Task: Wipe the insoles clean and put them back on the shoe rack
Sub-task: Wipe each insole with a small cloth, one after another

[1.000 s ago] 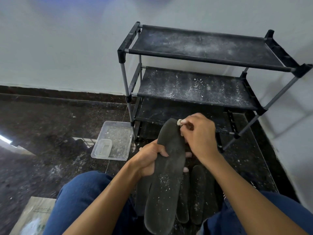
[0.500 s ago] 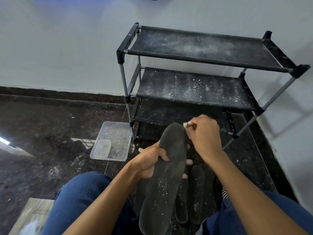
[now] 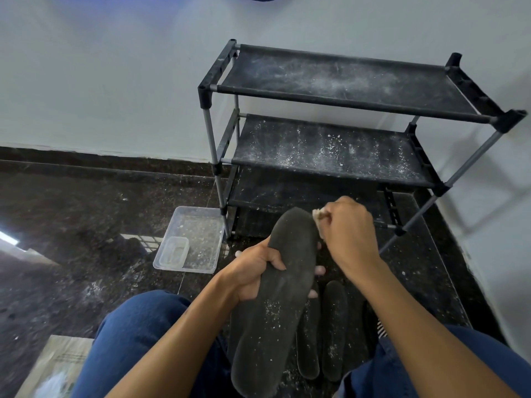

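Seated on a dark speckled floor (image 3: 71, 214), we start at the far left, where a paper bag (image 3: 54, 366) lies by our knee. Next comes a clear tray (image 3: 201, 228) dusted with white crumbs, a small tub (image 3: 173, 252) sitting inside it. Our left hand (image 3: 253, 271) grips a dark insole (image 3: 275, 305) around its middle, thumb on top and fingertips curled round the far edge, holding it tilted up over our lap. Our right hand (image 3: 349, 228) pinches a pale cloth (image 3: 318, 218) against the insole's toe edge. Below, two more insoles (image 3: 333, 326) lie on the floor between our knees. Behind stands the black rack (image 3: 344, 110), against the white wall, its shelves flecked with white powder.
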### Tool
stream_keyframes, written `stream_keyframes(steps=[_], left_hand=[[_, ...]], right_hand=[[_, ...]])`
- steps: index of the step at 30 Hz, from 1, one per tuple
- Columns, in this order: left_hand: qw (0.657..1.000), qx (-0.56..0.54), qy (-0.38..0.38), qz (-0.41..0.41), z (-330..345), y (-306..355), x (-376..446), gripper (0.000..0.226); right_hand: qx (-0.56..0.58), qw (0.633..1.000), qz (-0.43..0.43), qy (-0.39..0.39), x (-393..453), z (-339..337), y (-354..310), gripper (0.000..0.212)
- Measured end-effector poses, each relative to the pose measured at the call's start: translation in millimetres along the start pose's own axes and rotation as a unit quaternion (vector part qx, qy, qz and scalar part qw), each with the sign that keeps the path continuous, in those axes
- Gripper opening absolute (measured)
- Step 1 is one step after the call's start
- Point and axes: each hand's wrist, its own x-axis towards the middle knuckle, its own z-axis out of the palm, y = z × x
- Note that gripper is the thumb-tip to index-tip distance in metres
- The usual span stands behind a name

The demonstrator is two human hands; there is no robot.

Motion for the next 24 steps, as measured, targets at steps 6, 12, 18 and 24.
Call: stream_keyframes(steps=[6,12,18,24], left_hand=[[0.999,-0.023,0.027,-0.005,5.5,5.4,1.6,0.06],[0.988,-0.01,0.15,0.024,1.8,7.4,2.4,0.099],[0.984,-0.037,0.173,0.01,-4.4,6.9,7.1,0.114],[0.998,-0.052,0.043,-0.014,8.2,4.4,2.3,0.116]], right_hand=[[0.105,0.993,-0.037,0.035,-9.7,1.8,-22.4,0.015],[0.185,0.977,-0.068,-0.074,-27.5,15.7,-43.5,0.026],[0.319,0.936,-0.021,-0.148,-24.6,0.4,-40.1,0.013],[0.255,0.967,-0.019,-0.026,-11.1,7.3,-36.4,0.02]])
